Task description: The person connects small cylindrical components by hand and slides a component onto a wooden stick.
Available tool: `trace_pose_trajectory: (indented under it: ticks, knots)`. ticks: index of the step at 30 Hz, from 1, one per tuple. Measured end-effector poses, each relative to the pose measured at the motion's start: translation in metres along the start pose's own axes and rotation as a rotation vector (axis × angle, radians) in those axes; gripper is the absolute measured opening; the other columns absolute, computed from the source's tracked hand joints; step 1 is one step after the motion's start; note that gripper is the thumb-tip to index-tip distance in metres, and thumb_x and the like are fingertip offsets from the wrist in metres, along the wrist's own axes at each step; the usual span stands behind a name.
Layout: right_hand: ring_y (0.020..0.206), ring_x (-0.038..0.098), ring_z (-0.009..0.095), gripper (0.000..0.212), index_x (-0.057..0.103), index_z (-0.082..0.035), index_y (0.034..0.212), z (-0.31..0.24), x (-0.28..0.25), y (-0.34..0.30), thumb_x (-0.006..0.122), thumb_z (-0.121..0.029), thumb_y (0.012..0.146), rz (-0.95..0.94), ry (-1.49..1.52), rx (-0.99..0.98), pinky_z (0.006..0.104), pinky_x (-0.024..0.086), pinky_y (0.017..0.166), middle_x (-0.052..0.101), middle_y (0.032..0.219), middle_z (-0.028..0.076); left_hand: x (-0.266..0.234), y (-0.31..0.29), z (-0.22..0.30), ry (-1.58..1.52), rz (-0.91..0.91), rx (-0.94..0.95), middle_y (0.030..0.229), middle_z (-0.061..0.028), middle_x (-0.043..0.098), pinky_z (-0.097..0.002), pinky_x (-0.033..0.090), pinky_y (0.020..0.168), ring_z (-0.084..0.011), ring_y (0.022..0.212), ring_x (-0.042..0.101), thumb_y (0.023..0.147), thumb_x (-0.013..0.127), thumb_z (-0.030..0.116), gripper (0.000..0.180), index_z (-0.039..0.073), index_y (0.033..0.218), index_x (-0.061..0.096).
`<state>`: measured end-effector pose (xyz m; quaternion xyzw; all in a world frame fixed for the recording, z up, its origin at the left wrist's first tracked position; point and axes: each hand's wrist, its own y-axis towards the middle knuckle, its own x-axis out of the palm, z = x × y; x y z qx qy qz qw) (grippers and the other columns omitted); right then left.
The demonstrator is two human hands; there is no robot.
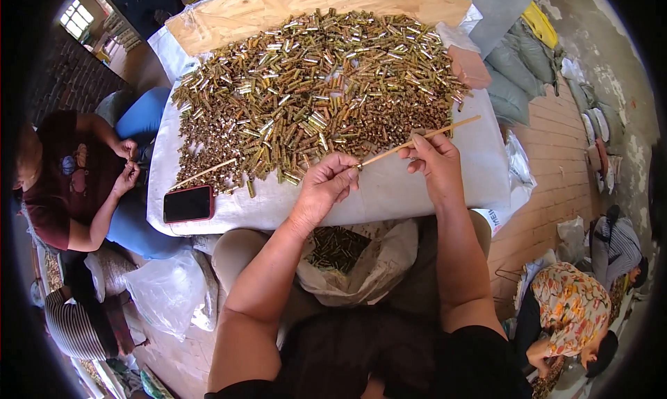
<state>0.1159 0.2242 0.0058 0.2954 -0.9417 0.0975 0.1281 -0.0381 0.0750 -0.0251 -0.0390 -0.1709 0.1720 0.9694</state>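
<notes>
My right hand (434, 164) pinches a thin wooden stick (460, 124), which slants up to the right over the table's near edge. My left hand (326, 186) is closed, fingertips together at the stick's lower end, around a small metal piece too small to make out clearly. Beyond both hands lies a wide heap of small brass-coloured metal cylinders (313, 72), with shorter, darker metal pieces (396, 121) toward its near side. Below my hands, between my knees, an open white sack (389, 260) holds many slim metal pieces (337, 250).
A phone in a red case (189, 204) and another thin stick (203, 175) lie at the table's (410, 201) near left. A wooden board (389, 9) backs the heap, with a brick (470, 67) at right. A person (69, 184) sits left; others work lower right and lower left.
</notes>
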Motion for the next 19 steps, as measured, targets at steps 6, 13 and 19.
trace_pose_trajectory:
  ticks: [6,13,19]
  knots:
    - [0.072,0.064,0.014,0.013,0.058,-0.002,0.094,0.002,0.002,-0.002,0.058,-0.014,0.087,0.007,-0.001,0.003,0.0213,0.047,0.052,0.063,0.081,0.006,-0.001,-0.001,-0.002,-0.032,0.003,0.005,0.068,0.0006,0.054,-0.0169,0.026,0.043,-0.0029,0.049,0.034,0.091,0.052,0.011,0.012,0.007,0.101,0.056]
    - [0.075,0.065,0.016,0.018,0.059,-0.001,0.099,0.006,0.0,0.006,0.059,-0.014,0.086,-0.008,0.004,0.013,0.0229,0.049,0.051,0.064,0.083,0.007,0.0,0.009,0.0,-0.029,0.0,0.0,0.068,0.0007,0.055,-0.0171,0.027,0.044,-0.0029,0.05,0.036,0.09,0.053,0.01,0.012,0.007,0.101,0.056]
    - [0.075,0.065,0.017,0.021,0.057,0.0,0.103,0.004,0.017,0.005,0.057,-0.013,0.086,-0.104,-0.153,0.096,0.0231,0.047,0.05,0.064,0.088,0.008,-0.014,0.002,0.025,0.098,0.119,0.029,0.07,0.0027,0.055,-0.0174,0.034,0.05,-0.0036,0.058,0.044,0.089,0.055,0.009,0.012,0.006,0.101,0.057]
